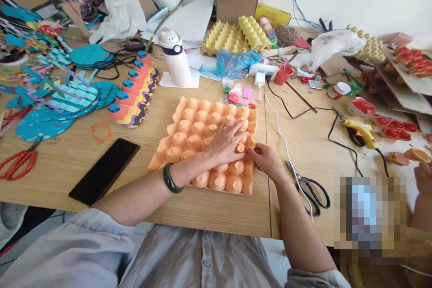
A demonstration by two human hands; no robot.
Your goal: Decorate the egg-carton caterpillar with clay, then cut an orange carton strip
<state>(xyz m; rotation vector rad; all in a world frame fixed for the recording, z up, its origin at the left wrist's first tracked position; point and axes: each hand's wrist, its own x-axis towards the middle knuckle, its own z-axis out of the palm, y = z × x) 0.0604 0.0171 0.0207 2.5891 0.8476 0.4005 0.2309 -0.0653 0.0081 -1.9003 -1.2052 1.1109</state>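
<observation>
An orange egg tray (194, 128) lies on the wooden table in front of me, its bumps facing up. My left hand (225, 144) rests across the tray's right half, fingers stretched out over the bumps. A dark green bangle circles the left wrist. My right hand (266, 157) is at the tray's right edge, thumb and fingers pinching the rim. Its fingertips are partly hidden by the tray. Left of the tray lies a black phone (104, 171). Black-handled scissors (311, 191) lie to the right of my right hand, partly under a white cable.
A painted egg-carton caterpillar (135, 90) and a white bottle (175, 60) stand behind the tray. Blue paper crafts (64, 108) and red scissors (20, 162) fill the left. A yellow glue gun (361, 132) with cords lies right, near another person's hand (425, 177).
</observation>
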